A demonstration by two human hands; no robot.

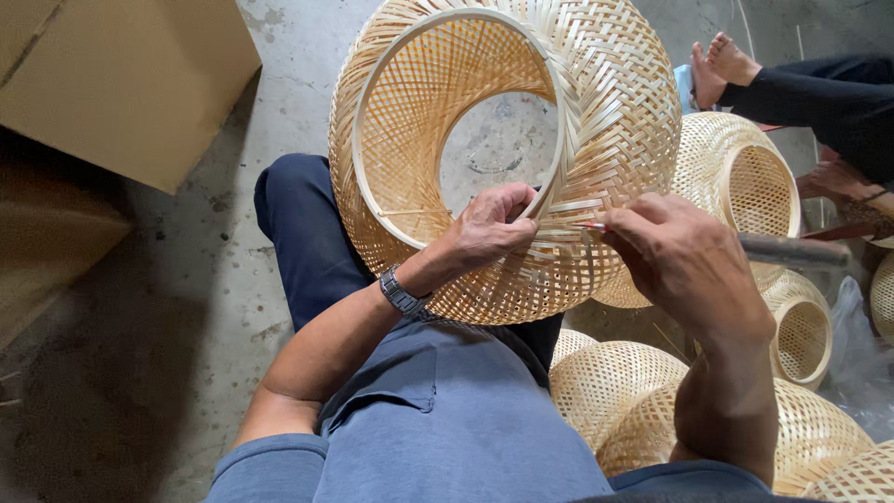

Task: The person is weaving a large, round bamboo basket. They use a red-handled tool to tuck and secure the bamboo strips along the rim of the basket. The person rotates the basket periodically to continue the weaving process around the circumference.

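Observation:
A large woven bamboo shade (605,102), round and open through its middle, rests on my lap. My left hand (489,224) grips its inner hoop at the lower edge of the opening; a metal watch sits on that wrist. My right hand (675,251) is closed on a thin pointed tool (589,224), its tip pressed against the weave just right of my left hand.
Several smaller woven bamboo shades (736,172) lie on the concrete floor to my right and by my knee. A cardboard box (121,74) stands at the upper left. Another person's bare feet (722,65) and dark-trousered legs show at the upper right.

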